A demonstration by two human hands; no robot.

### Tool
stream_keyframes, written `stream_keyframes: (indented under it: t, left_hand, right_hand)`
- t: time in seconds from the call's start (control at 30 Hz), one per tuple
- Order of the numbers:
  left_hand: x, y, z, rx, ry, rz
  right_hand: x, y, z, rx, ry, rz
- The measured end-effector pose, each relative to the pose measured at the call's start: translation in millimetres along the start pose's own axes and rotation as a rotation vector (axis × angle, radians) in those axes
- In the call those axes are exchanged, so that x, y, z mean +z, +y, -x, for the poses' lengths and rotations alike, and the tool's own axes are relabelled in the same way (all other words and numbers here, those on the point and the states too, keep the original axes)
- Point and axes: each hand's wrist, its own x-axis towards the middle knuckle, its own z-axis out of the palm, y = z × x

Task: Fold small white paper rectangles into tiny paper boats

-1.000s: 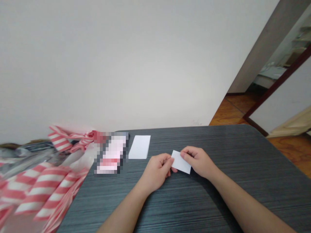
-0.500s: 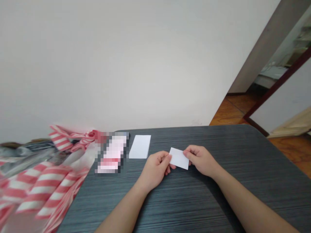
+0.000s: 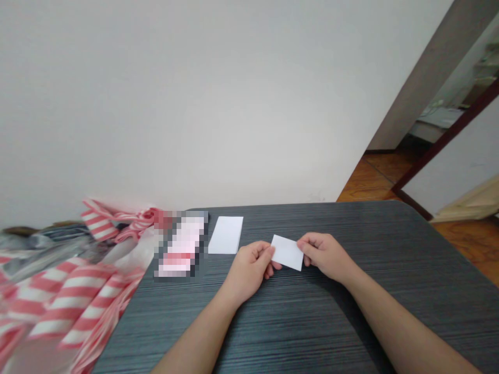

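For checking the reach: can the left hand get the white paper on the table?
Probably yes. The left hand is close beside the white paper, with only bare table between them. But it pinches a small white card with the right hand, so it must release first.

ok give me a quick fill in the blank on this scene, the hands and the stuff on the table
1. The left hand and right hand together hold a small ____ card.
2. A white paper rectangle lies on the dark grey table, to the ____ of the held card in the head view.
3. A bag by the table's left edge shows red and white ____.

The missing words, in order: white, left, stripes.
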Motion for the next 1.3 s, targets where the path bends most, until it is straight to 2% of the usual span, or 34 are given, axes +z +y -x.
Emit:
stream_keyframes:
  t: [0.23, 0.33, 0.43, 0.53, 0.67, 0.87, 1.0, 1.17, 1.3]
  left_hand:
    - [1.2, -5, -3, 0.003, 0.014, 0.061]
    - [2.1, -7, -3, 0.029, 0.042, 0.19]
    - [2.2, -9, -3, 0.059, 0.015, 0.284]
    - [1.7, -10, -3, 0.077, -0.033, 0.164]
    - [0.9, -9, -2, 0.059, -0.019, 0.039]
    - [-0.5, -6, 1, 0.064, -0.047, -0.057]
    - [0.1, -3, 3, 0.052, -0.05, -0.064]
    - [1.4, -1, 2, 0.051, 0.008, -0.05]
    - [0.9, 0, 2, 0.055, -0.003, -0.06]
  right_hand:
    - [-2, 6, -1, 0.034, -0.012, -0.026]
    - [4, 8, 0, 0.054, 0.035, -0.142]
    - [12, 8, 0, 0.101, 0.07, -0.316]
    - [18, 5, 0, 0.1, 0.064, -0.389]
    - [18, 0, 1, 0.088, 0.007, -0.311]
    - [17, -4, 1, -0.051, 0.0, -0.234]
    - [17, -1, 0, -0.041, -0.037, -0.227]
    - [17, 1, 0, -0.012, -0.042, -0.241]
    - [18, -1, 1, -0.002, -0.053, -0.271]
